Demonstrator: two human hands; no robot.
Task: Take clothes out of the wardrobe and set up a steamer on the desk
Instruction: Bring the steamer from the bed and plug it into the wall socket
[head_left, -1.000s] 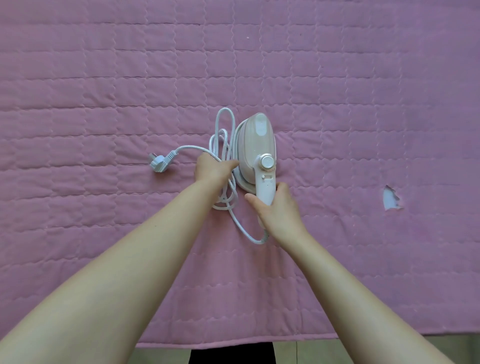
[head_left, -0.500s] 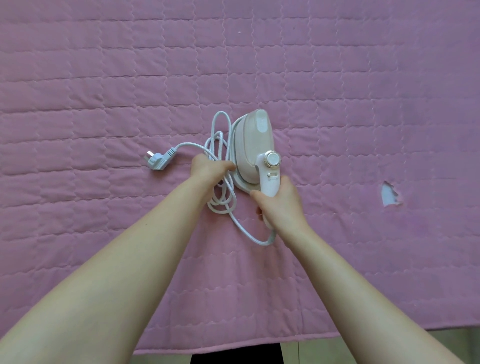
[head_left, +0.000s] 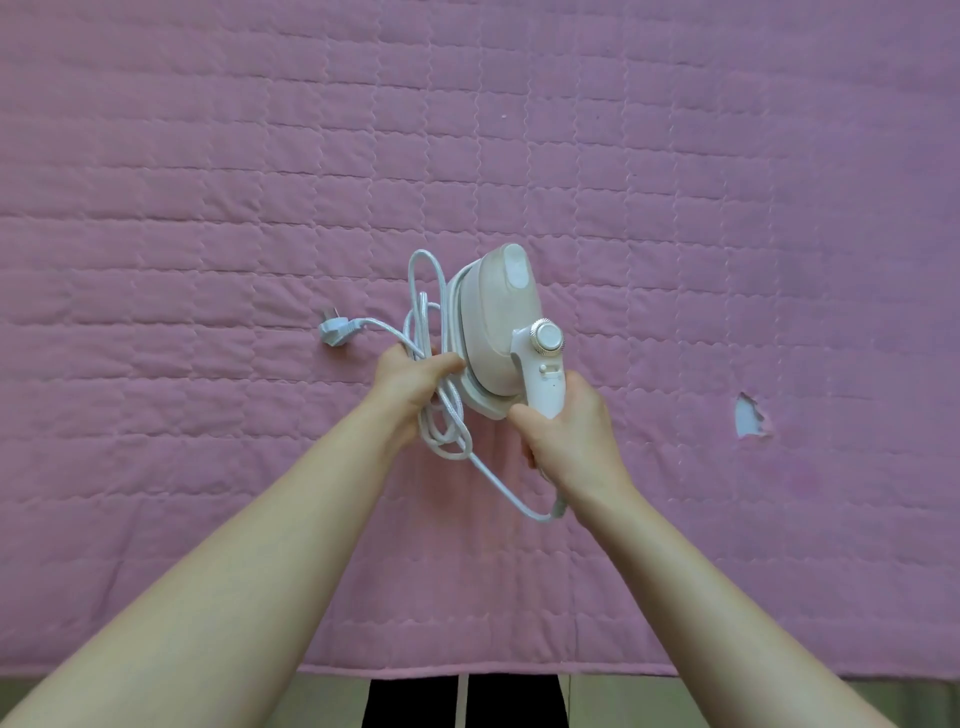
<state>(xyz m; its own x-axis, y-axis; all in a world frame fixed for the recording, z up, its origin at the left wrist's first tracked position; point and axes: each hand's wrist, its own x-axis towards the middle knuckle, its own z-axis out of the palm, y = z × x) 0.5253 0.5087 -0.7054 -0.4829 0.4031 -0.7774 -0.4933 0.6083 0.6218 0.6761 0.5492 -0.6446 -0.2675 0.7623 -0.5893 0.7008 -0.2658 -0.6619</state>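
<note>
Since the earlier frame both hands have tipped the steamer (head_left: 498, 322) further onto its side at frame center, over the pink quilted tabletop (head_left: 208, 156). Right hand (head_left: 566, 431) fingers wrap its white handle; left hand (head_left: 410, 384) fingers clutch the looped cord (head_left: 441, 415), plug (head_left: 332, 330) dangling left.

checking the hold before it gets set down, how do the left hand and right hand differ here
The left hand grips the bunched loops of the white cord; the right hand grips the steamer by its white handle. The left hand sits slightly higher in the picture than the right. Both grips are closed, with bare forearms reaching over the pink quilted cover.
</note>
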